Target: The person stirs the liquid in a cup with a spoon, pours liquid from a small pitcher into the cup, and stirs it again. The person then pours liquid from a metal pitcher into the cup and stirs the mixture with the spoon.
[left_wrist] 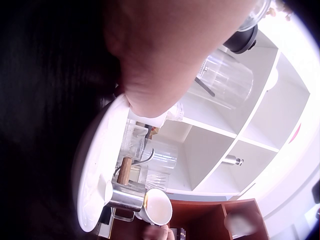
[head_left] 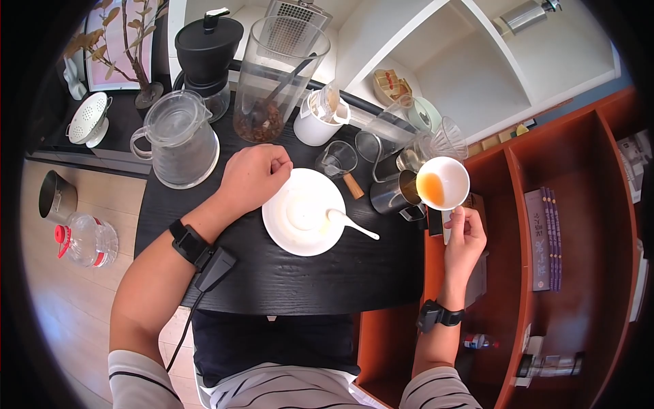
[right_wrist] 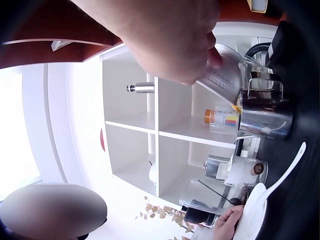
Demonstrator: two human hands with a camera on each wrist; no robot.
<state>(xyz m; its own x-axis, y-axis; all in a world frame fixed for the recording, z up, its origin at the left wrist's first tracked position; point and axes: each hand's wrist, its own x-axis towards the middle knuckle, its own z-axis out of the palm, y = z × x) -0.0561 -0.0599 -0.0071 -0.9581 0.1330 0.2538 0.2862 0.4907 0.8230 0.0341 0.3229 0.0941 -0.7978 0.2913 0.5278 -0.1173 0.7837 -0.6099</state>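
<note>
My right hand [head_left: 466, 230] grips a white cup [head_left: 455, 178] by its handle. The cup is tilted, with amber liquid [head_left: 430, 189] gathered toward its lower lip. That lip is right at the mouth of a steel gooseneck kettle [head_left: 390, 196], and in the right wrist view a bit of the liquid [right_wrist: 236, 107] shows at the lip. My left hand [head_left: 255, 176], loosely curled, rests by the rim of a white saucer [head_left: 279, 228]; the undersides of its fingers are hidden. A white spoon [head_left: 354, 223] lies in the saucer with its handle over the rim.
Behind the saucer stand a small glass with a wooden handle [head_left: 353, 185], a white canister [head_left: 320, 123], a tall clear container [head_left: 272, 82], a lidded glass jug [head_left: 178, 136] and a black grinder [head_left: 208, 54]. A reddish wooden shelf [head_left: 511, 163] borders the black table at right.
</note>
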